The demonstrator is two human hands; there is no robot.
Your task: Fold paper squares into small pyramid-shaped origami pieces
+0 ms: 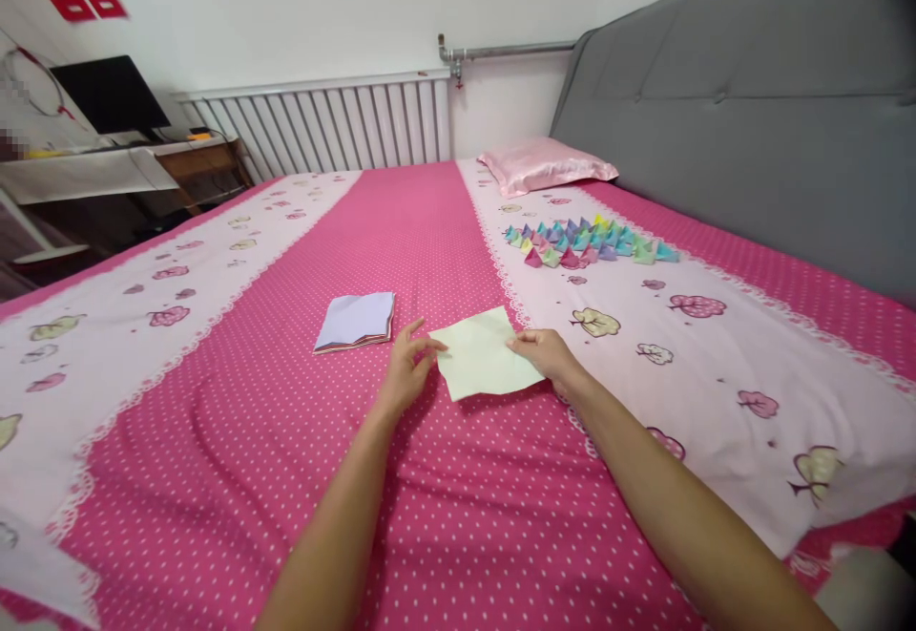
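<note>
A pale green square sheet of paper (487, 356) is held slightly above the pink dotted bedspread, its surface a little wavy. My right hand (548, 352) pinches its right side between thumb and fingers. At the left edge, my left hand (411, 368) has a fingertip over the paper and the thumb close by at the edge, with another finger raised apart. Just left of that hand lies a stack of paper sheets (356, 320), lavender on top, with wavy edges.
Rows of small folded paper pieces (591, 240) in many colours stand on the bed at right. Behind them are a pink pillow (548, 165) and a grey headboard (744, 106). A white radiator (322, 120) lines the wall; a monitor (111, 94) stands on a desk at left.
</note>
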